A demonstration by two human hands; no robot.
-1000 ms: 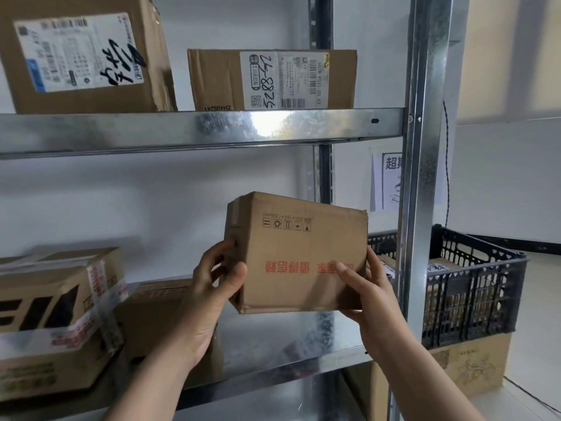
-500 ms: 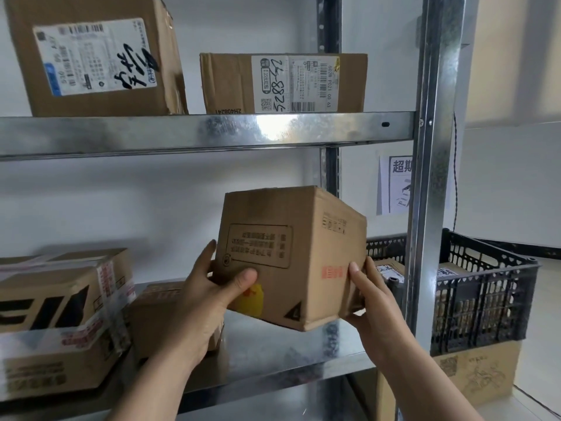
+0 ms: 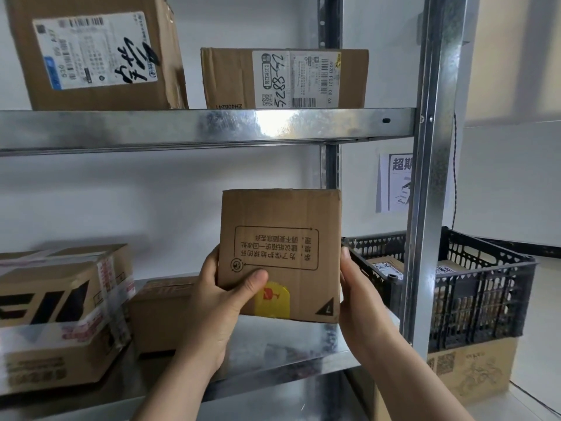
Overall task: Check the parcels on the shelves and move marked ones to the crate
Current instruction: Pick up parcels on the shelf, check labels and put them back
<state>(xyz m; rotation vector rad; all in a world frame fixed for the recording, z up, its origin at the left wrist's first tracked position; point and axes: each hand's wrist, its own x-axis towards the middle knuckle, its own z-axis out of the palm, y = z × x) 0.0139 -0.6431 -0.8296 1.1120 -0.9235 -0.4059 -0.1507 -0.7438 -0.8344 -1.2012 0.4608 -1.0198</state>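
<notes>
I hold a small brown cardboard parcel point(image 3: 280, 238) up in front of the lower shelf point(image 3: 282, 338), both hands on it. My left hand point(image 3: 224, 302) grips its left edge with the thumb across the front, next to a yellow sticker point(image 3: 273, 300) with a red mark. My right hand point(image 3: 355, 296) presses on its right side. The face toward me carries upside-down printed text in a frame. To the right, beyond the shelf post, a black plastic crate point(image 3: 485, 287) holds several parcels.
Two labelled parcels point(image 3: 100, 53) point(image 3: 285, 77) stand on the upper shelf point(image 3: 194, 129). A taped box point(image 3: 60, 314) and a low brown box point(image 3: 161, 314) sit on the lower shelf at left. The metal post point(image 3: 431, 177) stands between me and the crate, which rests on a carton point(image 3: 473, 369).
I have turned the parcel in my hands: the face with red print swung away to the right, and the framed-text face with the yellow sticker now points at me.
</notes>
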